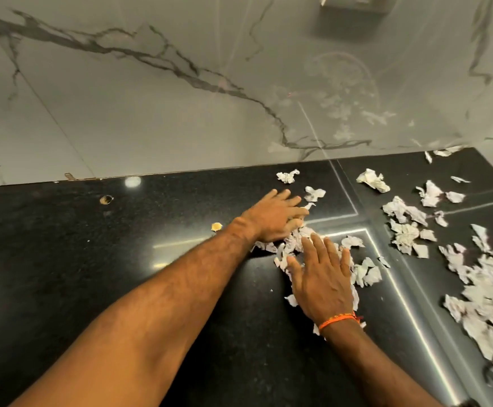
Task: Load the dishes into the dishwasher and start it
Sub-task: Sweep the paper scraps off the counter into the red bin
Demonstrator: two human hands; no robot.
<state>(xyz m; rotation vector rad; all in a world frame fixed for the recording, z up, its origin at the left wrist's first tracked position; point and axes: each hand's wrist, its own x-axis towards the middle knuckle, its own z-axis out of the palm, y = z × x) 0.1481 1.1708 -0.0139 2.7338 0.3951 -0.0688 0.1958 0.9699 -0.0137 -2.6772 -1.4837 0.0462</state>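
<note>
The left hand (274, 218) lies palm down at the middle of the frame, fingers spread and slightly curled over torn paper scraps (298, 239) on the black counter (63, 259). The right hand (321, 277) is just below and to the right of it, flat and open, fingers spread, pressing on the same small heap. Neither hand pinches anything that can be seen. An orange thread band (337, 320) circles the right wrist. Both forearms run in from the bottom of the frame.

More scraps lie loose around the hands: a crumpled wad (288, 176) above the left fingers, another (373, 180) further right, and a thick, blurred spread (486, 304) along the right edge of the frame. Further small bits sit in the upper right corner of the counter, against the wall.

To the left of the left wrist a small tan crumb (216, 227) rests on the counter, and further left, near the wall, there is a small round hole or mark (106, 199). Bright streaks of reflected light cross the counter in the right half.

A grey-veined marble wall (151, 98) fills the top half of the frame. A box-shaped fitting (354, 7) is cut off by the top edge.

No dishes or dishwasher are in view.
</note>
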